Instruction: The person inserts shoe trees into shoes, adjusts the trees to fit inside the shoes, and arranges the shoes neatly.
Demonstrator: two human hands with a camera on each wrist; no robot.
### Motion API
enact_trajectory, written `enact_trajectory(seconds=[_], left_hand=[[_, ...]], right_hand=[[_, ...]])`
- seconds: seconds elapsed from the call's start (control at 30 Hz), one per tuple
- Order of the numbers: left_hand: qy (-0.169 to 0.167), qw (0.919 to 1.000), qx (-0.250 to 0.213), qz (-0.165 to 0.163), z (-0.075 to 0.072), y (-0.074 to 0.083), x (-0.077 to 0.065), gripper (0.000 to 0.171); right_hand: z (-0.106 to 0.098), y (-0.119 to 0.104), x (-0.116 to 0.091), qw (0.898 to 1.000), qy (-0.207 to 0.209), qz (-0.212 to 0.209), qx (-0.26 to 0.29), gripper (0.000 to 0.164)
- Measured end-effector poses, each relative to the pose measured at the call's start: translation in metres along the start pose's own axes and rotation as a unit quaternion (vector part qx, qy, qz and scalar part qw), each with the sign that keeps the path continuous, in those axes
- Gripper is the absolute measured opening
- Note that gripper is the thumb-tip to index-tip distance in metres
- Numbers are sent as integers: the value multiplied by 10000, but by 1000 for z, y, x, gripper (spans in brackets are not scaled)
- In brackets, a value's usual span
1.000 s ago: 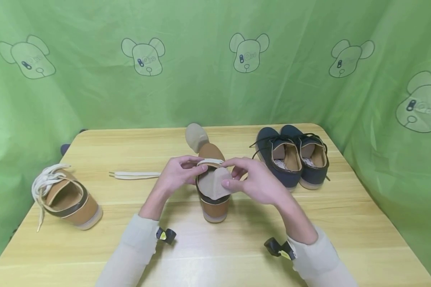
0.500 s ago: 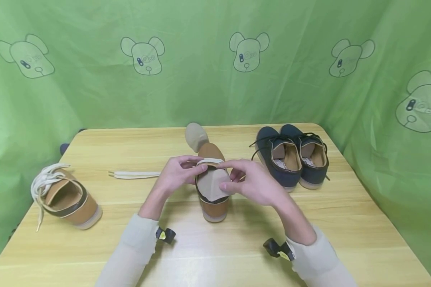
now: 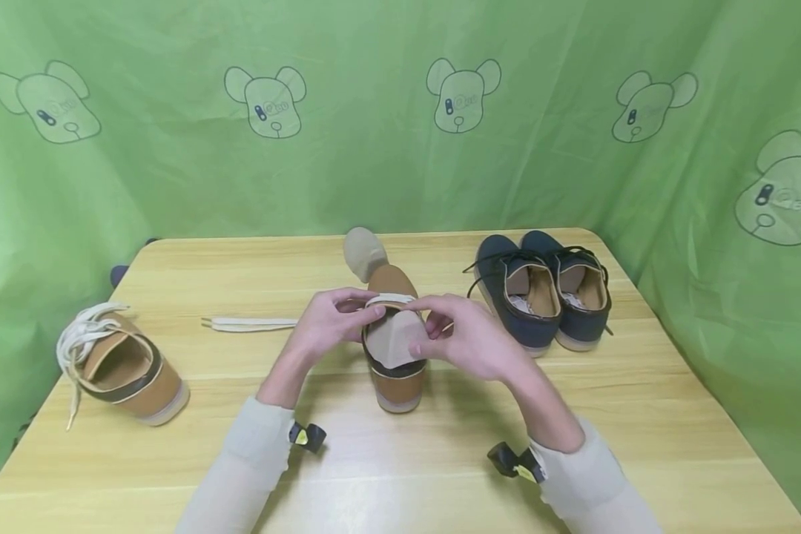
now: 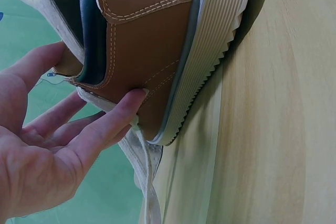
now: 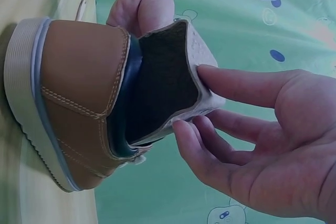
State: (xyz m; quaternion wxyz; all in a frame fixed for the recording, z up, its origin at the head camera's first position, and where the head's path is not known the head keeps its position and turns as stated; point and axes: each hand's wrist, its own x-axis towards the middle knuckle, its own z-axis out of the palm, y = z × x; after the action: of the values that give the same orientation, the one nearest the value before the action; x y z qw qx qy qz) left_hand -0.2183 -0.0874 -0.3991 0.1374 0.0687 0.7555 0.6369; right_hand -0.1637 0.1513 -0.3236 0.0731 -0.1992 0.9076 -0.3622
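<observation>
A brown shoe with a dark collar stands upright at the table's middle, heel toward me. My left hand holds it at the front of the opening; in the left wrist view the thumb touches the tan tongue and a finger lies on the brown side. White lace hangs there. My right hand pinches a beige insole partly inside the opening. In the right wrist view the bent insole shows a dark underside. Its lower end is hidden in the shoe.
Another brown shoe with loose white laces stands at the left. A white shoelace lies beside my left hand. A second beige insole lies behind the held shoe. Two navy shoes with dark laces stand at the right.
The insole's upper end has shifted slightly left and its bend has changed, with my right thumb moving along it. My left hand and the shoe keep their places.
</observation>
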Motion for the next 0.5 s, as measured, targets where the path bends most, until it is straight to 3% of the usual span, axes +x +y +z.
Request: enact_trajectory(seconds=[0.5], left_hand=[[4,9999,151,52,1,0,-1,48]], right_hand=[[16,11,17,9963,384,623,444,53]])
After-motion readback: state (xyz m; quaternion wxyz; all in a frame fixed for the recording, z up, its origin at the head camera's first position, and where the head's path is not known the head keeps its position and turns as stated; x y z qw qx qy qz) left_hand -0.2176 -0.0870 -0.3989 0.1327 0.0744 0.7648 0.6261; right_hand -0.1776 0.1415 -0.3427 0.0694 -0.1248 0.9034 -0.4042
